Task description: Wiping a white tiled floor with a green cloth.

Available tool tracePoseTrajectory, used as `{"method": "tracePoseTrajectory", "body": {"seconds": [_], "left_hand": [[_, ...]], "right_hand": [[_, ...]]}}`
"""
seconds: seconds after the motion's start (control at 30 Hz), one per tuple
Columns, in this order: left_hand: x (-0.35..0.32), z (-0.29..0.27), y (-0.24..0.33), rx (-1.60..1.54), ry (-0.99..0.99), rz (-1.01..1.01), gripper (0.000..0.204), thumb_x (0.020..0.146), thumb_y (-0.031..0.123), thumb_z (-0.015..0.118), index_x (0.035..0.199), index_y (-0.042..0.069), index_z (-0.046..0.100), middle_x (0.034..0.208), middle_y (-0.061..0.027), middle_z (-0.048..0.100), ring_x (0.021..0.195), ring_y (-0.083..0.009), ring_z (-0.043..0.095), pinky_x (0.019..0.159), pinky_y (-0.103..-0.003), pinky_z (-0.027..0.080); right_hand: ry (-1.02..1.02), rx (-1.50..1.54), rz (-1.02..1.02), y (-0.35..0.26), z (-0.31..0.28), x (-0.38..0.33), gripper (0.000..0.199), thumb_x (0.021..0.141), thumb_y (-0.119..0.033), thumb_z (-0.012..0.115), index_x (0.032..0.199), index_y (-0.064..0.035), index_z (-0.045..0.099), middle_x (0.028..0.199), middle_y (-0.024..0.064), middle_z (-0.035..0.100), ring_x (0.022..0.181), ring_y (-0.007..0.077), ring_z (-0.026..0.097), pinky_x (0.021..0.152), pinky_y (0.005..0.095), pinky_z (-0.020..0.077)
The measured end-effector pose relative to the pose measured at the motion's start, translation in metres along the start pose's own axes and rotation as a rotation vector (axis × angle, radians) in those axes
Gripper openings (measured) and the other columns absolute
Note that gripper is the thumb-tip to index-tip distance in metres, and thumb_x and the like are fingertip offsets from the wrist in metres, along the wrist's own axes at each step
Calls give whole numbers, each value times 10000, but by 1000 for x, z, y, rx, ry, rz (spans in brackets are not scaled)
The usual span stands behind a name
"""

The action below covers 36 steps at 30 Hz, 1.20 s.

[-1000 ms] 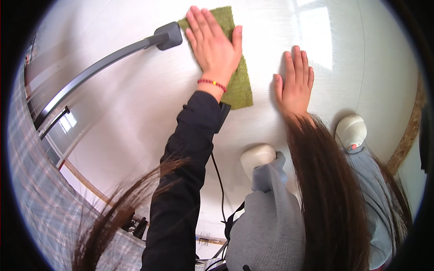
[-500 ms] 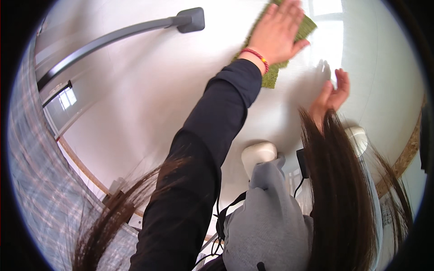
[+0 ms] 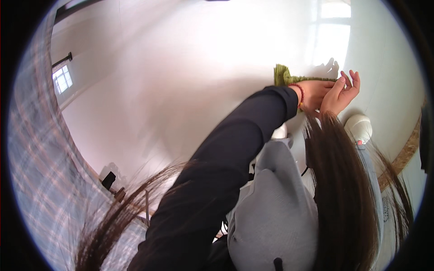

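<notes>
A green cloth point(image 3: 282, 74) lies on the glossy white floor, its left end folded up. On top of it is my left hand point(image 3: 312, 90), back upward, with a red bracelet at the wrist under a dark sleeve. The left fingers point right and press the cloth; their tips are hidden behind my other hand. Just in front, my right hand point(image 3: 341, 95) is raised with its fingers apart and curled a little, holding nothing. Hanging hair covers the right forearm.
White shoes point(image 3: 358, 128) stand on the floor point(image 3: 194, 81) close to my hands, below a bent knee in grey trousers point(image 3: 271, 203). Plaid fabric point(image 3: 40, 158) hangs along the left side. A dark metal bar point(image 3: 74, 7) shows at the upper left. Window light reflects off the floor.
My left hand has drawn the green cloth nearer and to the right, beside my right hand. The right hand stays about in place. The dark bar has shifted up, mostly out of view.
</notes>
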<state>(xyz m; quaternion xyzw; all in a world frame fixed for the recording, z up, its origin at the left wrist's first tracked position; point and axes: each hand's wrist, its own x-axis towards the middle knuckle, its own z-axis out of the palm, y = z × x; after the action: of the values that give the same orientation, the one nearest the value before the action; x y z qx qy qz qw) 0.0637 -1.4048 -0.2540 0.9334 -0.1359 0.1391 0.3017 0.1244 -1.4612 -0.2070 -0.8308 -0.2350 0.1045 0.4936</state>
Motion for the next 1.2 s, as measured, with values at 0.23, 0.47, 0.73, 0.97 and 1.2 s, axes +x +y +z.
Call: {"method": "tracePoseTrajectory", "body": {"seconds": [0.23, 0.47, 0.73, 0.97, 1.2], "left_hand": [[-80, -50, -23, 4, -162, 35, 795, 839, 524, 542, 1436, 61, 296, 1516, -80, 266, 1411, -207, 220, 1162, -416, 138], [-209, -147, -66, 327, -179, -303, 734, 899, 530, 472, 1476, 145, 233, 1527, -48, 250, 1413, -200, 219, 1137, -479, 202], [-347, -210, -53, 549, -129, -698, 729, 909, 523, 458, 1467, 104, 247, 1521, -85, 258, 1409, -232, 231, 1106, -513, 229], [-421, -155, 35, 709, 304, -1506, 757, 930, 500, 439, 1436, -26, 237, 1518, -197, 208, 1409, -333, 192, 1077, -553, 235], [-425, -80, 155, 606, 408, -1825, 750, 963, 488, 382, 1469, -9, 137, 1544, -173, 133, 1428, -319, 131, 1118, -501, 171]], "right_hand": [[-53, -38, -68, 7, -11, -23, 446, 946, -67, 444, 1352, 31, 287, 1295, 153, 435, 1071, 206, 549, 833, 303, 453], [-173, -55, -56, -6, -3, -31, 440, 957, -91, 456, 1357, 16, 307, 1278, 141, 457, 1030, 180, 569, 815, 297, 462], [-371, -127, -80, 0, 0, -38, 427, 967, -133, 491, 1356, -6, 368, 1235, 114, 510, 994, 168, 567, 802, 298, 462], [-433, -175, -74, 1, 12, -51, 410, 967, -123, 488, 1343, -3, 383, 1199, 90, 515, 928, 152, 533, 783, 282, 464], [-454, -114, -63, -9, 23, -47, 400, 959, -109, 499, 1330, 1, 398, 1183, 86, 524, 891, 149, 529, 753, 274, 469]]}}
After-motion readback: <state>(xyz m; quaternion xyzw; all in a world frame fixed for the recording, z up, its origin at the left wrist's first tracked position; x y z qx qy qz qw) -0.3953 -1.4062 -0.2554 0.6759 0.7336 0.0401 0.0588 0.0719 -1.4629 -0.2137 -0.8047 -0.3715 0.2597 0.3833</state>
